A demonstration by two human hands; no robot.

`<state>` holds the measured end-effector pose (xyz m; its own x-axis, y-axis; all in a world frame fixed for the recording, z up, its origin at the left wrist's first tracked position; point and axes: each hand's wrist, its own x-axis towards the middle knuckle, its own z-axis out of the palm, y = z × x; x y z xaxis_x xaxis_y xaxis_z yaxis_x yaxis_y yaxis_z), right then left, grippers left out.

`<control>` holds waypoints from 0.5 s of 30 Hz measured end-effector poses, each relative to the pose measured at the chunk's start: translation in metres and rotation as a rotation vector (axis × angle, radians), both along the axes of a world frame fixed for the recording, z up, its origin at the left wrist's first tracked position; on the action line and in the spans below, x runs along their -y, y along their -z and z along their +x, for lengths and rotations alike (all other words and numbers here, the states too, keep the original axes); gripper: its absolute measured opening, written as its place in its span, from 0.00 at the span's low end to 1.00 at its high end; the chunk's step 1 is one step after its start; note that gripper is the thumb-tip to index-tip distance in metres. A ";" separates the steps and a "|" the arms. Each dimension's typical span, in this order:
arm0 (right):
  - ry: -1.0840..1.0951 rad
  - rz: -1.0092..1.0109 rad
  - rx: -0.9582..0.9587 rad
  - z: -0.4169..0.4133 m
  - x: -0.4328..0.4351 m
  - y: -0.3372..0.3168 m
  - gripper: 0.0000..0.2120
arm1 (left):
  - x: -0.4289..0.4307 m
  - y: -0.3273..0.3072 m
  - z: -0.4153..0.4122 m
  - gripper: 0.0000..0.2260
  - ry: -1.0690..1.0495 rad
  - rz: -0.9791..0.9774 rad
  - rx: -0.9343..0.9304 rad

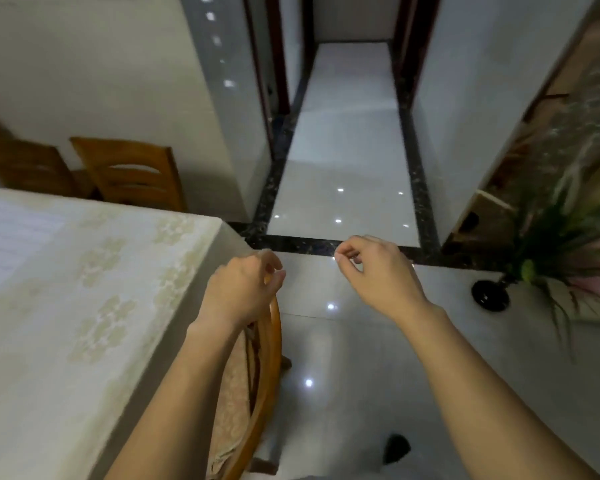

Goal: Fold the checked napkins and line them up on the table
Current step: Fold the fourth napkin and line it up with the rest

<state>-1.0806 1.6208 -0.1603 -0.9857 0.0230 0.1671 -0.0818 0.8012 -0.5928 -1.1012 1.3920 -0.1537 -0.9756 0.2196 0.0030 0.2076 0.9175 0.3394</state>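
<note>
Pre-start: both hands empty, no checked napkins in view.

Person stands at the near right corner of the tabletop, which wears a cream floral cloth w/ a pale striped patch at far left, too blurred to tell what it is. Left hand hovers over the back of a wooden chair just beside the tabletop edge, fingers loosely curled, gripping nothing. Right hand hangs over the tiled floor, thumb & forefinger nearly pinched, also holding nothing. Napkins aren't visible anywhere, so folding likely hasn't begun. Next move prob. calls for locating the napkins, turning toward the tabletop & laying one flat. Potted plant sits at right, well apart from the hands.
</note>
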 end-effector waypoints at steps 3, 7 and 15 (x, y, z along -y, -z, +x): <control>-0.132 0.000 0.012 -0.046 -0.014 -0.003 0.05 | -0.013 -0.010 -0.017 0.09 -0.139 -0.018 -0.015; -0.303 0.007 0.012 -0.114 -0.018 -0.011 0.07 | -0.018 -0.017 -0.036 0.08 -0.327 -0.026 -0.002; -0.691 0.090 0.029 -0.230 0.051 -0.005 0.09 | 0.017 -0.011 -0.097 0.09 -0.614 -0.030 0.029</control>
<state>-1.3108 1.5702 -0.1550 -0.7733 -0.6240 0.1125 -0.5761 0.6173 -0.5359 -1.1980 1.3749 -0.1427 -0.9237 -0.3824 -0.0232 -0.3704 0.8759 0.3092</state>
